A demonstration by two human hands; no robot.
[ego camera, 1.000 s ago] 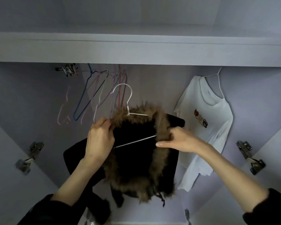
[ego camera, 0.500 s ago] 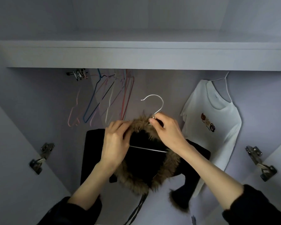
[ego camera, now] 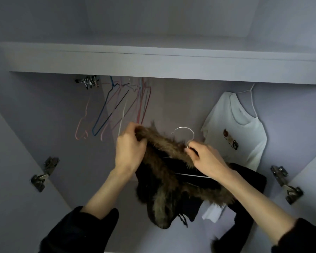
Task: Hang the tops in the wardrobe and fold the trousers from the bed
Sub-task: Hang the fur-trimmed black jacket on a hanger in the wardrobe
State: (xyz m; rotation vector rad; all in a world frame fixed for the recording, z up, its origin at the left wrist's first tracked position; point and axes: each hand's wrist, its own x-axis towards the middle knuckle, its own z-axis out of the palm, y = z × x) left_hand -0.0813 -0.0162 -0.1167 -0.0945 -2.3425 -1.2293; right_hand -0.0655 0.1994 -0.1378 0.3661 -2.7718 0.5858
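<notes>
A black top with a brown fur collar (ego camera: pixel 173 187) hangs from a white wire hanger (ego camera: pixel 185 133) that I hold up inside the open wardrobe. My left hand (ego camera: pixel 130 148) grips the fur collar at its upper left end. My right hand (ego camera: pixel 202 157) pinches the hanger's neck just below the hook, over the collar. The hook stands free in the air, below the shelf and apart from the rail. The hanger's lower bar (ego camera: pixel 193 175) shows across the black lining. A sleeve (ego camera: pixel 244 203) droops at the right.
A white T-shirt (ego camera: pixel 239 132) with a small print hangs at the right. Several empty coloured wire hangers (ego camera: pixel 117 108) hang at the left under the wardrobe shelf (ego camera: pixel 153 63). Door hinges (ego camera: pixel 44 172) sit on both side walls.
The top and hanger have shifted to the right. My left hand moved up and left along the fur collar, spreading it; my right hand keeps its pinch at the hanger neck.
</notes>
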